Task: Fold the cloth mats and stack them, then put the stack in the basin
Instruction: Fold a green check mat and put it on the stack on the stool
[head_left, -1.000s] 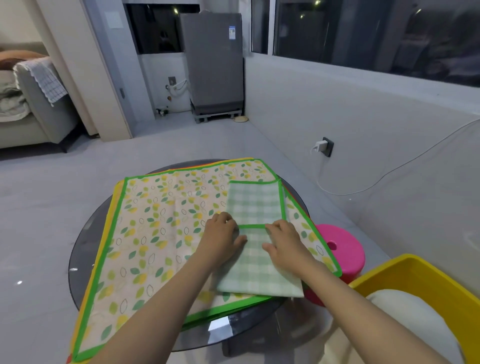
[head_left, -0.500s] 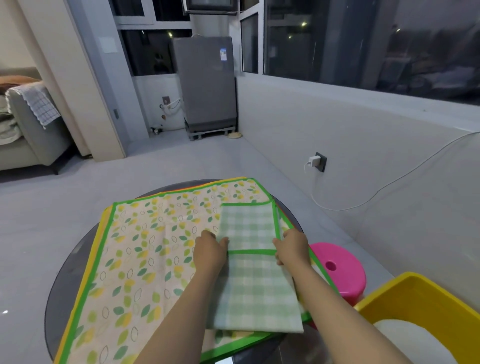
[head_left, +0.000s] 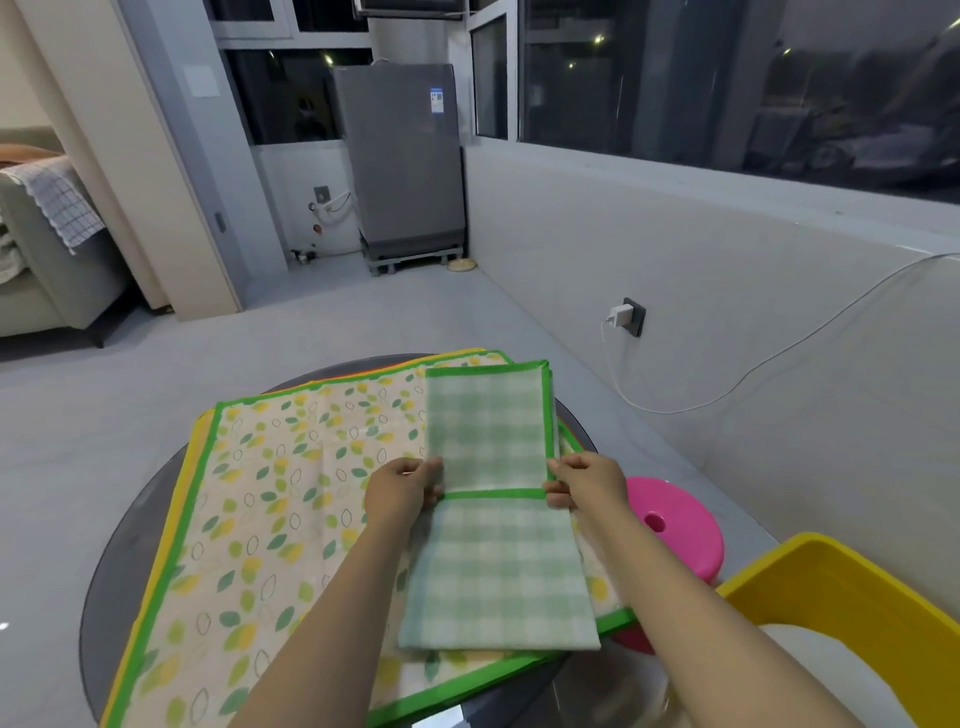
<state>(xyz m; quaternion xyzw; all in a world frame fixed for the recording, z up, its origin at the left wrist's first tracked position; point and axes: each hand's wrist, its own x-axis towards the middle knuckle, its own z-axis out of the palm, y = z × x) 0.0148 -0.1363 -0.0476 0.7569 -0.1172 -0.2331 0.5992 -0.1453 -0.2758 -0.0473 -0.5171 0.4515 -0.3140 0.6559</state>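
My left hand (head_left: 400, 493) and right hand (head_left: 589, 486) each pinch one side edge of one green checked mat (head_left: 493, 519), half folded atop a leaf-print mat (head_left: 270, 499) on the round table (head_left: 119, 561). One yellow basin (head_left: 852, 587) sits right of the table, beside one pink stool (head_left: 680, 525).

green checked mat (head_left: 493, 530) lay folded on leaf-print mat (head_left: 270, 499), toward right edge of round glass table (head_left: 130, 530). left hand (head_left: 400, 493) pinched its left edge at green border seam; right hand (head_left: 589, 483) pinched right edge opposite. orange and yellow mat edges showed under leaf-print mat. pink stool (head_left: 675, 525) stood just beside table's right edge, yellow basin (head_left: 852, 587) near it.
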